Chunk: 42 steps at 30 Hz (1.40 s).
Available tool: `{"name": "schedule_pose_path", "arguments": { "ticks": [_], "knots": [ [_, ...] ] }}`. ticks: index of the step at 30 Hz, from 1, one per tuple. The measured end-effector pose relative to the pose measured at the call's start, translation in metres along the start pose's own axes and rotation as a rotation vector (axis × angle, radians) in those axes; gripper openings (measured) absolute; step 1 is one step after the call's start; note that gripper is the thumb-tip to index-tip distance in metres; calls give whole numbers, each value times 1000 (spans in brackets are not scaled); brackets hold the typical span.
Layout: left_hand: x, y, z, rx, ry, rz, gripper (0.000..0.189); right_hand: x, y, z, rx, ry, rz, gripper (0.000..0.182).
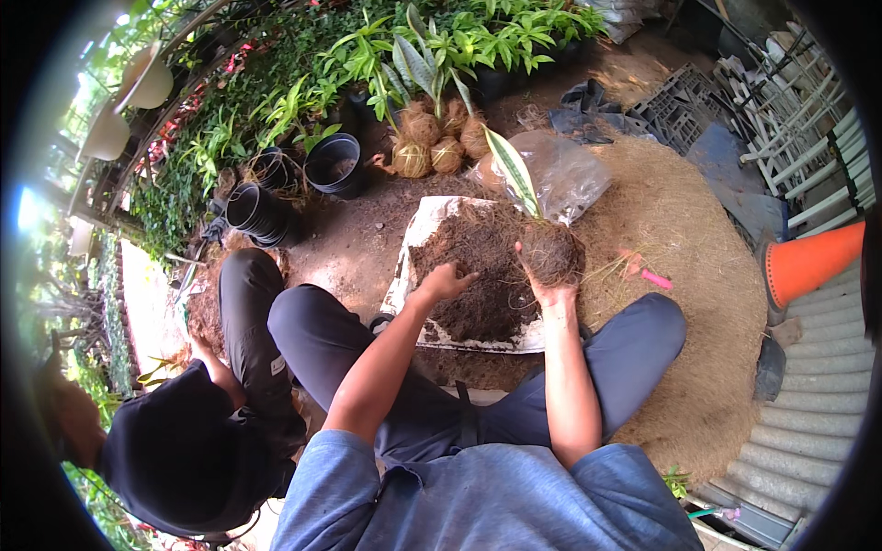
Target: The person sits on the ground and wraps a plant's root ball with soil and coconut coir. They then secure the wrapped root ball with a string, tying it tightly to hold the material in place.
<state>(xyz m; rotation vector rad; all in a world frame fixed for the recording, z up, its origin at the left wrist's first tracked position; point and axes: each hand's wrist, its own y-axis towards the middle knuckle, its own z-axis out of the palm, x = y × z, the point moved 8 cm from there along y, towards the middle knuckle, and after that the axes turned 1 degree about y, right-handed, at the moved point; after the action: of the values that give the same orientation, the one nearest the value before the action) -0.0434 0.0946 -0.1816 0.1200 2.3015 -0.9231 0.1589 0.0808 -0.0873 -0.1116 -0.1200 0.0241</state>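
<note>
My right hand [553, 289] holds up a dark, fibre-covered root ball [551, 255] from below. One variegated snake plant leaf [513, 172] stands out of its top, leaning left. My left hand [448, 281] is over the heap of dark soil [475, 268], fingers partly curled; whether it holds any soil cannot be told. The soil lies on a white sack [424, 227] in front of my crossed legs. Behind the root ball is a crumpled clear plastic bag [568, 175]. Several fibre-wrapped root balls [419, 125] with snake plant leaves stand together beyond the sack.
Black plastic pots [258, 210] stand at the left, beside leafy plants. A co-worker [186, 448] sits close on my left. Coir matting [689, 241] with a pink-handled tool [656, 279] spreads at the right. An orange traffic cone [813, 265] and a black plastic crate [682, 107] lie farther out.
</note>
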Motion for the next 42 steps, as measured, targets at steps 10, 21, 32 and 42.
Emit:
{"name": "schedule_pose_path", "arguments": {
  "ticks": [10, 21, 32, 42],
  "knots": [
    [-142, -51, 14, 57, -1357, 207, 88, -10, -9, -2, -228, -280, -70, 29],
    [-169, -73, 5, 296, -1786, 289, 50, 3, -24, 58, 17, -1058, -461, 41],
    [-155, -83, -2, 274, -1823, 307, 45, -3, -38, 83, 13, -1297, -452, 56],
    [-143, -84, -13, 103, -1710, 337, 64, -35, -39, 112, -46, -2021, -717, 34]
  ]
}}
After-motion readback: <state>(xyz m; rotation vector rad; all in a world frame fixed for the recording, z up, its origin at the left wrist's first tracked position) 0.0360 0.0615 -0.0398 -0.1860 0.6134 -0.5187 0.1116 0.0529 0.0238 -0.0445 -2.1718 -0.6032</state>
